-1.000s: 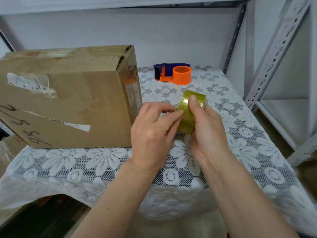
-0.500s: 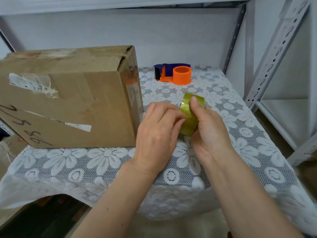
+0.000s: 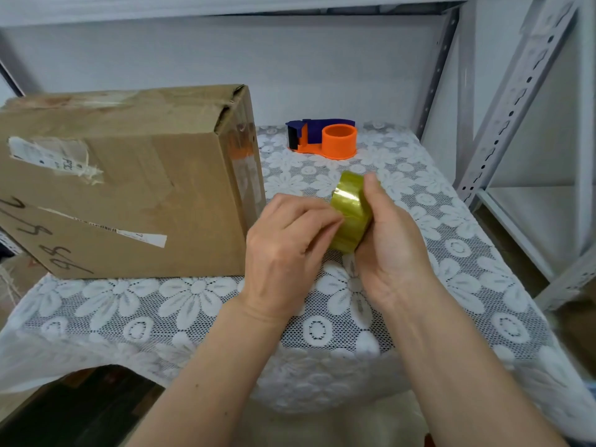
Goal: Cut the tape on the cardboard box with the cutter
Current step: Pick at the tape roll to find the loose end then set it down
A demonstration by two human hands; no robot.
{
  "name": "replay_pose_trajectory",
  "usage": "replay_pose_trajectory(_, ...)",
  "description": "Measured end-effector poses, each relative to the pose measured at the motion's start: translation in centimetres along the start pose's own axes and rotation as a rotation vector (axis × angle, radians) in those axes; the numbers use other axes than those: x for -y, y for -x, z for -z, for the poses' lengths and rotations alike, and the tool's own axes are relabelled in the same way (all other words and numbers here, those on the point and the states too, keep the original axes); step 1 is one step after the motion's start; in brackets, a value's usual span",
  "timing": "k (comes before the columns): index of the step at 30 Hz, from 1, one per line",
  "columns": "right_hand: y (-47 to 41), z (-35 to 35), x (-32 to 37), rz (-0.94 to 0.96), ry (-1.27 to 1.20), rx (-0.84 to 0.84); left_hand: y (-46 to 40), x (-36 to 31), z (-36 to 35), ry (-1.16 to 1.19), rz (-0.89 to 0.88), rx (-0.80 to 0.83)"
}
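Since the earlier frames the left hand has shifted slightly right and closer against the roll, and the roll has turned a little in the right hand's grasp. Nearest the camera, above the lace-covered worktop, the right hand is closed around the yellowish transparent roll of adhesive tape, thumb across its outer face. The left-hand fingers are curled nearly shut, their tips pressing on the roll's surface, apparently picking for the free end. Risk: the tape end may split or re-stick if picked at an angle, and the roll could slip from the one-handed hold. To the left, the brown cardboard box stands on the worktop, just beside the left hand, old tape visible on its corner. Farthest back lies the orange-and-blue tape cutter dispenser, untouched.
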State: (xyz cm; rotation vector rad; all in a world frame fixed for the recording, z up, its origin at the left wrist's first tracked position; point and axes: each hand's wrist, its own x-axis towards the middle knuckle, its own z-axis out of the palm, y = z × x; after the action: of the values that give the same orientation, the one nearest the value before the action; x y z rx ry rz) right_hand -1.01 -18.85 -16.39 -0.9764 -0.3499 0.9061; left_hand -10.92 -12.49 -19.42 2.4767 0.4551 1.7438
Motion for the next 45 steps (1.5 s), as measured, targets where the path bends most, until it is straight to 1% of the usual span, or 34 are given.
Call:
replay_pose_trajectory(4,-0.1,0.0,0.3,-0.012,0.05,0.011,-0.2,0.1,0.3,0.039,0.051,0.0)
replay_pose_trajectory(7,0.0,0.0,0.3,0.003,0.08,0.015,-0.2,0.1,0.2,-0.015,0.013,0.059)
replay_pose_trajectory(9,0.1,-0.1,0.3,0.031,0.106,0.013,-0.2,0.2,0.0,-0.025,0.005,0.059)
replay_pose_trajectory(14,0.1,-0.1,0.2,0.097,0.263,-0.039,-0.2,0.1,-0.1,-0.081,-0.035,0.052)
replay_pose_trajectory(19,0.0,-0.3,0.2,0.108,0.305,-0.059,-0.4,-0.4,-0.1,-0.089,-0.036,0.139)
replay_pose_trajectory(23,-0.1,0.0,0.3,0.102,0.253,-0.039,-0.3,-0.6,0.0,-0.051,-0.015,0.149)
replay_pose_trajectory(26,-0.1,0.1,0.5,0.007,0.107,0.008,-0.3,-0.8,0.0,-0.045,0.0,0.136)
replay_pose_trajectory(28,-0.2,0.2,0.5,-0.039,0.054,0.019,-0.3,-0.8,0.0,-0.059,0.024,0.11)
replay_pose_trajectory(33,-0.1,0.4,0.6,0.033,0.085,0.017,-0.2,-0.6,-0.2,-0.046,0.029,0.07)
replay_pose_trajectory(38,-0.1,0.3,0.6,0.051,0.129,0.003,0.0,-0.4,-0.3,-0.03,0.009,0.007)
replay_pose_trajectory(40,-0.1,0.4,0.7,0.047,0.159,-0.009,-0.1,-0.7,-0.2,0.01,0.049,-0.01)
replay_pose_trajectory(42,0.0,0.4,0.8,0.039,0.182,-0.016,-0.5,-1.2,0.2,0.069,0.131,0.008)
replay_pose_trajectory(43,0.0,0.4,0.8,0.044,0.197,-0.019,-0.7,-1.5,0.3,0.121,0.194,0.012)
replay_pose_trajectory(45,0.0,0.6,1.0,0.081,0.268,-0.01,-1.2,-2.2,0.6,0.277,0.399,-0.013)
